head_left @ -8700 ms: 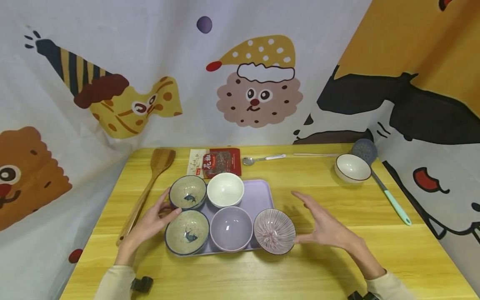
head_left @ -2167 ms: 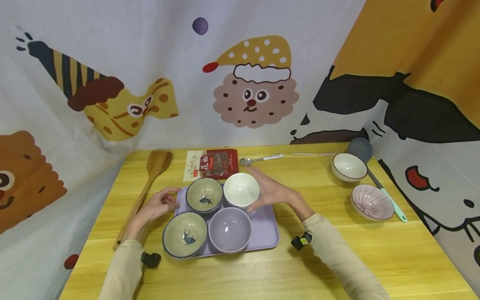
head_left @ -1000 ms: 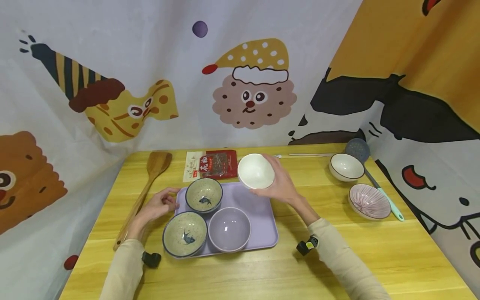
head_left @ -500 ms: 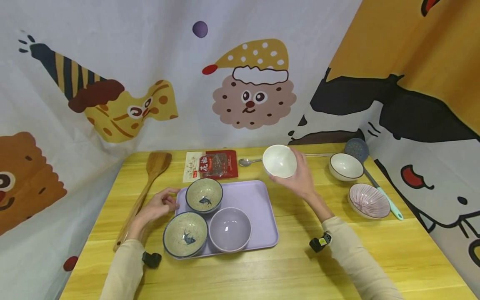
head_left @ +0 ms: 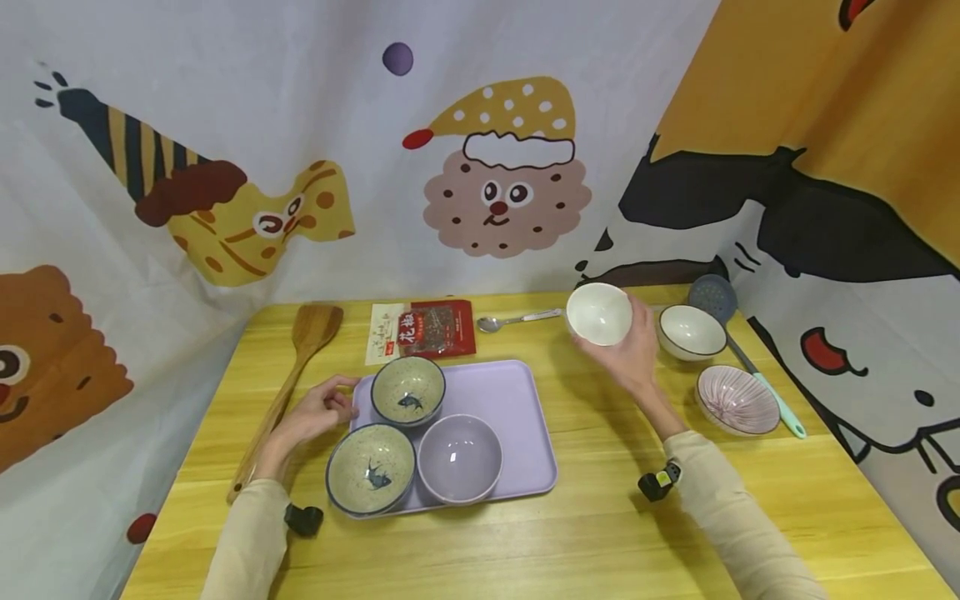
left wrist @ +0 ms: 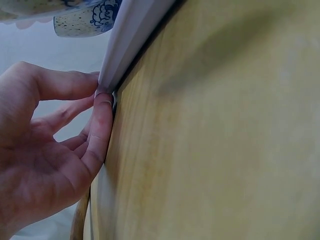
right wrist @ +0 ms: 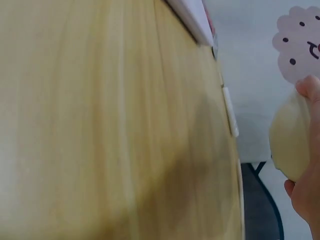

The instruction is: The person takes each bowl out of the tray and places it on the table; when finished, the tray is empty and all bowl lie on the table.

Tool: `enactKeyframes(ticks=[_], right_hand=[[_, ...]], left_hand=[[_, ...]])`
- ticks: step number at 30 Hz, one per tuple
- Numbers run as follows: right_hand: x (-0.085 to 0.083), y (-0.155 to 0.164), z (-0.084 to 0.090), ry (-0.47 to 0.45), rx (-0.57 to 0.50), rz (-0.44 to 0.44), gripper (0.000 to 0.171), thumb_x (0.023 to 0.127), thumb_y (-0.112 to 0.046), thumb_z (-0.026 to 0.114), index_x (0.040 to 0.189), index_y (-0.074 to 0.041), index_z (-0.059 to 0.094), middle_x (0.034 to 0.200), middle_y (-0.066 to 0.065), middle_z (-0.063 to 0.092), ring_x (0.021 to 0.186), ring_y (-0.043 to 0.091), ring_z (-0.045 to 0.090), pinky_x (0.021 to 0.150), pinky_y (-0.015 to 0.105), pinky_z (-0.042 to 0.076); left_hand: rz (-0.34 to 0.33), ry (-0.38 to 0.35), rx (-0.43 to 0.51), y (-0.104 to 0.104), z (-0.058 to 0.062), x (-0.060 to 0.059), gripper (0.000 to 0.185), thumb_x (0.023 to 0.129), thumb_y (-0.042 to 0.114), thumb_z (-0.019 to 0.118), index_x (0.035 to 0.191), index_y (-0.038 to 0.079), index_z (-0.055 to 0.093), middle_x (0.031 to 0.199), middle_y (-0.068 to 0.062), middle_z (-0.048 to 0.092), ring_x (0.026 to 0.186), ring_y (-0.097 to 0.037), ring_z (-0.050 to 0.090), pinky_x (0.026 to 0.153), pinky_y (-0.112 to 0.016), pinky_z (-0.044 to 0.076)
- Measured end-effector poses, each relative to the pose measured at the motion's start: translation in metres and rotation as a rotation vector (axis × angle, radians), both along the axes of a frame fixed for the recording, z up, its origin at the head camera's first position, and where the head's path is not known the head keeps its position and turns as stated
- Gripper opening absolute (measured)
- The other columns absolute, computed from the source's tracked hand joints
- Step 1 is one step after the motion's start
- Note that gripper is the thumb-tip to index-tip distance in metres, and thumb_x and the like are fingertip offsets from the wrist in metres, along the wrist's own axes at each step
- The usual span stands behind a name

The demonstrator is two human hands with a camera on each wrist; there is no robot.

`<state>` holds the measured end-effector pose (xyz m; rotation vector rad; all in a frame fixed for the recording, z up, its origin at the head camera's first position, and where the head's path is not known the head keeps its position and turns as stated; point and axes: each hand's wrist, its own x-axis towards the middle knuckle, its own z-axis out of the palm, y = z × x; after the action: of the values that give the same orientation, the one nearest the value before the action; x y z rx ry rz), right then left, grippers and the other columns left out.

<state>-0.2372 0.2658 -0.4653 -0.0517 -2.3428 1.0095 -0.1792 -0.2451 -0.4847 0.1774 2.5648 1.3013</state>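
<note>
**White bowl held tilted above the far right of the table, tray steadied at its corner**

The right hand [head_left: 628,354] cups a plain white glazed ceramic bowl [head_left: 598,313] from below and behind, fingers curled round its outer wall, thumb near the rim. That underhand hold carries the weight on the palm, a sensible way to hold a smooth bowl in the air. The bowl is clear of the yellow wooden table [head_left: 585,533], above its far edge, just beside a white bowl with a dark rim [head_left: 689,332] that sits on the wood, and apart from the tray. It is tilted, its mouth towards the camera and a little leftward, so the whole inside shows. Being round, it has no long axis; its axis from foot to mouth leans back towards the person instead of standing upright.

The left hand [head_left: 315,414] rests at the near-left corner of the flat lilac plastic tray [head_left: 517,400]. In the left wrist view its fingertips [left wrist: 102,112] press the tray's edge where it meets the table, fingers only lightly bent, seemingly to keep the tray from sliding.

On the tray stand two speckled bowls with blue fish [head_left: 408,390] and a lilac bowl [head_left: 459,457]. A pink ribbed bowl [head_left: 737,401] lies on the table near the right edge.
</note>
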Motion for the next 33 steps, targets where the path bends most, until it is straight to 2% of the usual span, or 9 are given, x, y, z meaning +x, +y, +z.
enactKeyframes(ticks=[13,19,28,33], right_hand=[[-0.002,0.017,-0.016,-0.140,-0.012,-0.101,0.110,0.065,-0.049,0.090,0.152,-0.008,0.036,0.145,0.023,0.042,0.126,0.043,0.049,0.103,0.064,0.042],[-0.001,0.025,-0.023,-0.217,-0.027,-0.127,0.106,0.066,-0.049,0.090,0.150,-0.009,0.039,0.142,0.025,0.042,0.125,0.046,0.049,0.102,0.064,0.042],[-0.001,0.031,-0.026,-0.281,-0.032,-0.123,0.108,0.069,-0.049,0.089,0.152,-0.005,0.036,0.145,0.028,0.040,0.128,0.047,0.047,0.105,0.065,0.039],[0.000,0.033,-0.025,-0.304,-0.015,-0.100,0.109,0.072,-0.050,0.087,0.153,-0.003,0.031,0.147,0.030,0.037,0.126,0.050,0.048,0.102,0.065,0.042]], left_hand=[[0.010,-0.007,-0.001,-0.001,0.000,0.001,0.054,0.085,-0.003,0.059,0.139,-0.002,0.053,0.094,-0.013,0.060,0.078,-0.019,0.054,0.066,-0.026,0.045],[-0.003,-0.001,0.001,0.000,-0.001,0.000,0.056,0.085,-0.002,0.061,0.140,-0.003,0.052,0.095,-0.014,0.060,0.079,-0.019,0.055,0.067,-0.026,0.046],[0.000,-0.009,-0.005,0.000,0.000,0.000,0.055,0.085,-0.001,0.061,0.140,-0.001,0.052,0.097,-0.014,0.060,0.080,-0.020,0.055,0.067,-0.027,0.046],[-0.001,-0.007,-0.003,0.000,0.000,0.000,0.056,0.084,-0.004,0.058,0.139,-0.001,0.053,0.095,-0.014,0.060,0.080,-0.020,0.055,0.067,-0.026,0.046]])
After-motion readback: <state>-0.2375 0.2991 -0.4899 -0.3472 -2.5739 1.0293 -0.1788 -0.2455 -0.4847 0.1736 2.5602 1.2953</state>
